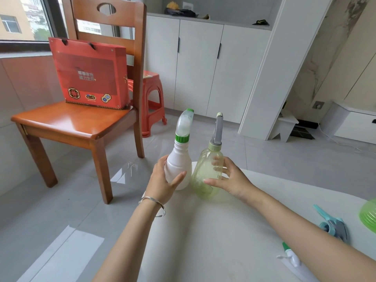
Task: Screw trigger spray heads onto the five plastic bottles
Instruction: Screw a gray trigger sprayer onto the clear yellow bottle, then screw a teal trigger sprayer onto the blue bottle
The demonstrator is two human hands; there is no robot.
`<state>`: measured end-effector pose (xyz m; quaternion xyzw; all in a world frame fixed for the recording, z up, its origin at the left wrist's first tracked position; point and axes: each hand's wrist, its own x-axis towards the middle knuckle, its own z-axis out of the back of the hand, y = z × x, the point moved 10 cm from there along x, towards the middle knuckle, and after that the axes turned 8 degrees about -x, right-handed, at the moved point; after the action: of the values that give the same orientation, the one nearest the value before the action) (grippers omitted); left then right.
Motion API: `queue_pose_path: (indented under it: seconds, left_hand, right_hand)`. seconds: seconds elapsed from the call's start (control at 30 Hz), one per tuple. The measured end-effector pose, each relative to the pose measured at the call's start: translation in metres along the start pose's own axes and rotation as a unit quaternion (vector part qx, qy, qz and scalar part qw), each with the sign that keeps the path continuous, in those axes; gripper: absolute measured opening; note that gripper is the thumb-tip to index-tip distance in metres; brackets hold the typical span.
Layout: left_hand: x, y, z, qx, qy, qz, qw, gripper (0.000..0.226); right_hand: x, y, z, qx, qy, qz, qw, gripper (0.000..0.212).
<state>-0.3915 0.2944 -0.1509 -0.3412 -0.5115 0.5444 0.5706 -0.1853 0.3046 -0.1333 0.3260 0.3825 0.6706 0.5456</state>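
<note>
A white bottle (179, 159) with a clear, green-collared trigger spray head (184, 124) stands at the far edge of the white table (213, 231). My left hand (162, 182) grips its body. Beside it on the right stands a translucent yellow-green bottle (207, 174) topped by a grey trigger spray head (217, 129). My right hand (230, 178) holds this bottle, thumb in front and fingers behind. A loose blue-and-grey spray head (333, 225) and a white-and-green spray head (291, 255) lie on the table at the right. A green bottle (369, 216) shows at the right edge.
A wooden chair (77, 123) with a red box (91, 74) on its seat stands on the floor at the left. Behind it is a red plastic stool (152, 102). White cabinets (203, 68) line the back wall.
</note>
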Motion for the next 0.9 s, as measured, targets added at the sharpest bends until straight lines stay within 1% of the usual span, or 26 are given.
queue_pose_path:
  seconds: [0.17, 0.3, 0.47, 0.67, 0.8, 0.9]
  left_hand:
    - [-0.002, 0.005, 0.0, -0.003, -0.007, 0.02, 1.0, 0.069]
    - [-0.009, 0.009, 0.001, 0.008, -0.01, 0.059, 0.998, 0.088]
    - [-0.024, -0.014, 0.006, 0.032, -0.032, 0.049, 0.998, 0.098]
    - [-0.068, -0.061, 0.005, 0.053, -0.104, 0.01, 0.993, 0.101]
    - [-0.099, -0.102, -0.017, 0.055, -0.103, -0.037, 0.992, 0.095]
    - [-0.12, -0.137, -0.047, 0.058, -0.095, -0.08, 0.991, 0.091]
  right_hand:
    - [-0.001, 0.003, -0.001, -0.019, -0.004, 0.011, 1.0, 0.07]
    - [-0.006, 0.011, 0.002, -0.014, -0.017, 0.025, 0.999, 0.076]
    - [-0.027, 0.021, 0.026, -0.025, -0.054, 0.033, 0.998, 0.078]
    - [-0.087, 0.036, 0.073, -0.065, -0.053, 0.062, 0.995, 0.072]
    - [-0.133, 0.049, 0.127, -0.102, -0.075, 0.085, 0.988, 0.068]
    - [-0.166, 0.053, 0.177, -0.113, -0.108, 0.09, 0.984, 0.072]
